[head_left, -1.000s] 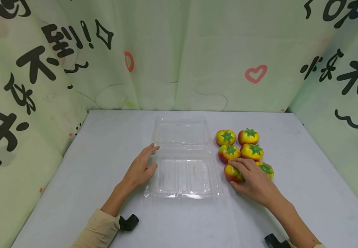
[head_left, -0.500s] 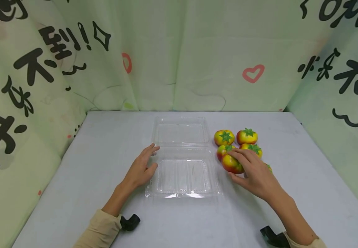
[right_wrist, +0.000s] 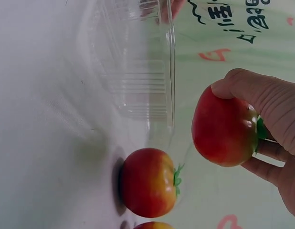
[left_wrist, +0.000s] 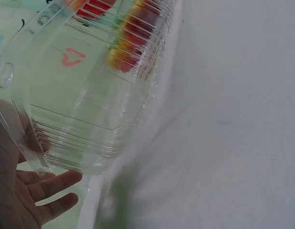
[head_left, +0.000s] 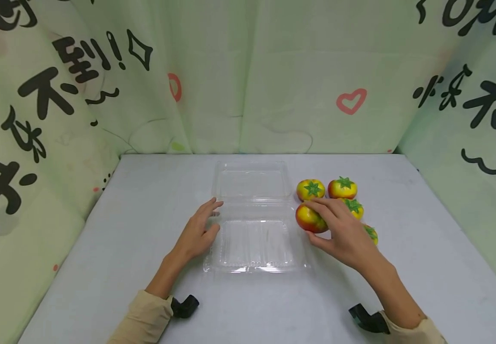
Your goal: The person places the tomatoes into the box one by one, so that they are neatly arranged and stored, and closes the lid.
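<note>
My right hand [head_left: 344,231] grips a red-and-yellow tomato [head_left: 310,220] between thumb and fingers. In the right wrist view that tomato [right_wrist: 224,129] hangs above the table, its green leafy top toward the palm. A clear plastic clamshell box [head_left: 254,243] lies unfolded in the middle, its lid [head_left: 249,181] spread at the back. At the box's left edge is my left hand [head_left: 198,231], fingers loosely extended; the left wrist view shows these fingers [left_wrist: 57,186] beside the clear wall. Whether they touch it, I cannot tell.
Right of the box, more tomatoes stand on the white table, including a back-left one [head_left: 311,189], a back-right one [head_left: 342,188] and one partly behind my hand [head_left: 354,209]. A green printed curtain [head_left: 273,71] surrounds the table's back and sides.
My right hand has taken hold of the front-left tomato, lifted it off the table and moved it left toward the box. The left hand has stayed almost still.
</note>
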Action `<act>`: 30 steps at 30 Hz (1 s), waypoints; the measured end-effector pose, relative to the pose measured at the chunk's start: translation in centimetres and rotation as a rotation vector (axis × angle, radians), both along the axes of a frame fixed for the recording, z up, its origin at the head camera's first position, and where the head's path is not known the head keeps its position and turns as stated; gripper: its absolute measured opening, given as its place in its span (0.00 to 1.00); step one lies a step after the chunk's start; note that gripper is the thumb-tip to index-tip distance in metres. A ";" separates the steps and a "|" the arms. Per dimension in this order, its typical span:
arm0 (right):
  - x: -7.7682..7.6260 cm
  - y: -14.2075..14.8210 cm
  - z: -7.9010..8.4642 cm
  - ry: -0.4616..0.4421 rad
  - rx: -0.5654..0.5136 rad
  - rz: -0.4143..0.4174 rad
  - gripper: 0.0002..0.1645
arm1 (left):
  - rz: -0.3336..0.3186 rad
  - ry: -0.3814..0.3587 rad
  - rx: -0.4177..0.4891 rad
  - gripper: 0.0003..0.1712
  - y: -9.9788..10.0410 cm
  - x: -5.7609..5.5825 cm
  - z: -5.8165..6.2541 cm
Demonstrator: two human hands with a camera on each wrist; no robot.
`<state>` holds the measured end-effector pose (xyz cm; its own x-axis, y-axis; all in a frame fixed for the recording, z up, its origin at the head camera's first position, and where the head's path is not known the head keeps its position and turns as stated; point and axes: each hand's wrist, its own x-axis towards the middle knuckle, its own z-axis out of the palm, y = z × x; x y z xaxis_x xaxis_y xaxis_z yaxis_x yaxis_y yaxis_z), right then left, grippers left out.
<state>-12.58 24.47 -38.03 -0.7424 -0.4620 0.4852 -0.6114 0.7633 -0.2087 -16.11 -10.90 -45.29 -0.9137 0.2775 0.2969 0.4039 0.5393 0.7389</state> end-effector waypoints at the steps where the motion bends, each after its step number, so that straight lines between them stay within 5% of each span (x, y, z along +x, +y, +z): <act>1: -0.1 -0.2 0.0 0.000 -0.001 0.002 0.42 | -0.002 -0.001 0.006 0.33 0.1 0.0 0.0; 30: -1.1 -5.8 0.9 0.017 -0.089 0.130 0.41 | 0.025 -0.042 0.155 0.35 0.5 -0.4 -1.0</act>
